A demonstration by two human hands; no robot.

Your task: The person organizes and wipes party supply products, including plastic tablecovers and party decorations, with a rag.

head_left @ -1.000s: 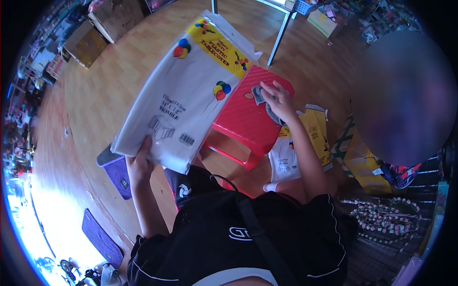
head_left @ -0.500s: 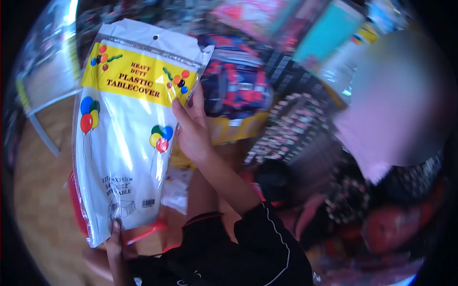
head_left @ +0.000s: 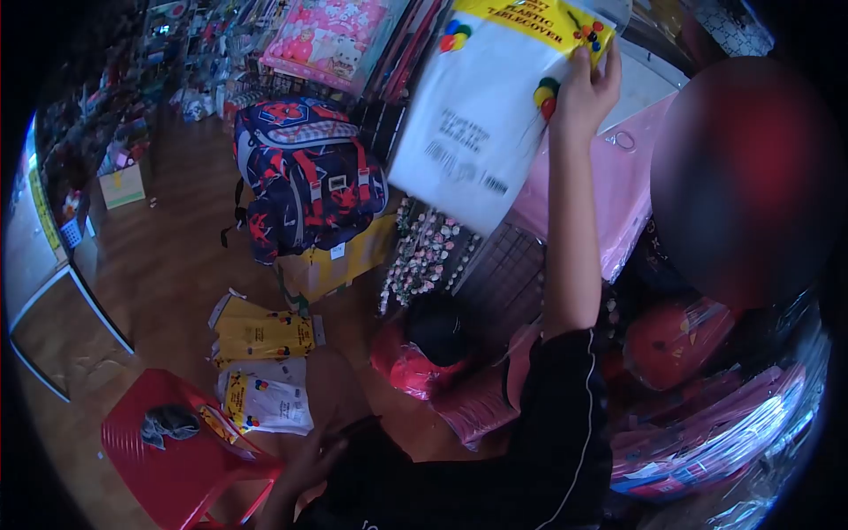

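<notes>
My right hand (head_left: 583, 102), arm stretched up, grips the right edge of a plastic tablecover pack (head_left: 464, 137). The pack is white with a yellow header and printed balloons, and its top runs out of view. It hangs in front of a dark wire rack. Low down by my lap, my left hand (head_left: 311, 464) is empty, its fingers loosely apart. Near it on the floor lie a similar white tablecover pack (head_left: 278, 402) and a yellow pack (head_left: 261, 336).
A red plastic stool (head_left: 150, 477) with a dark crumpled bag (head_left: 170, 426) stands at lower left. Ahead, a patterned backpack (head_left: 309, 177) sits on a yellow-taped carton (head_left: 340, 265). Flower garlands (head_left: 424, 256) hang from the rack. Wrapped goods (head_left: 715, 433) lie at right. A blurred oval hides part of the right side.
My right hand has carried the tablecover pack up and right to the rack. My left hand has let go of its lower edge and dropped toward my lap. The view has shifted.
</notes>
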